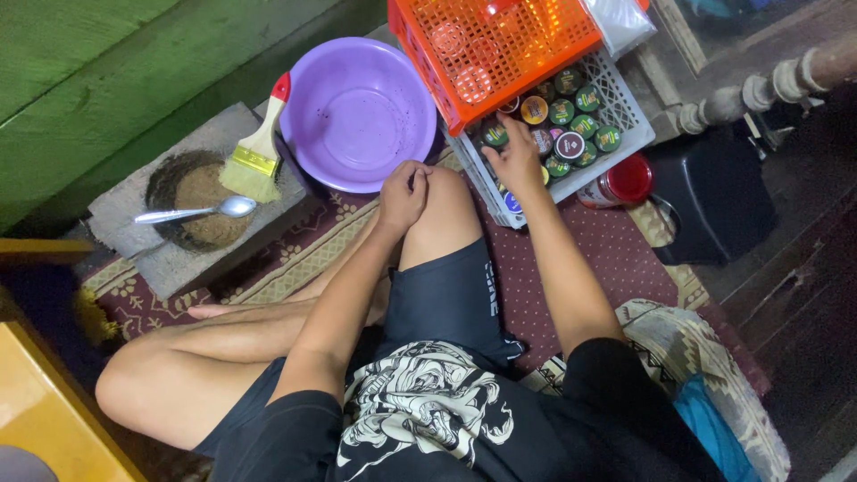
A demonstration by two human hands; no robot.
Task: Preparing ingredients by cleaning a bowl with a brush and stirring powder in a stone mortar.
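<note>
A patterned maroon carpet (616, 259) covers a dark wooden floor beside a green plank wall (89, 98); the person sits on it, 1 knee raised. Nearest, the left hand (403, 195) rests on that knee, its grip curled loosely together on nothing. Just beyond, the right hand (516, 159) reaches into a white lattice plastic crate (625, 107), fingers spread apart over the small round jars (571, 120) packed inside, touching them rather than clamped on any; whether 1 is pinched beneath the palm cannot be told. The jars are short cylinders with smooth, glossy lids in green, amber and dark red. Risk, as a judgement: an orange mesh basket (491, 49) sits tilted on the crate's far half, and a nudge from the wrist could slide it onto the jars; tightly packed lids offer little purchase, so a jar may slip when lifted. A red-lidded jar (620, 183) lies on its side just beside the crate and could roll. Farther left, a smooth purple plastic basin (357, 112) stands empty, and a rough grey stone mortar (201, 201) holds brown powder, a metal spoon (201, 212) and a bristle brush (259, 147) balanced across it, easily knocked off.
</note>
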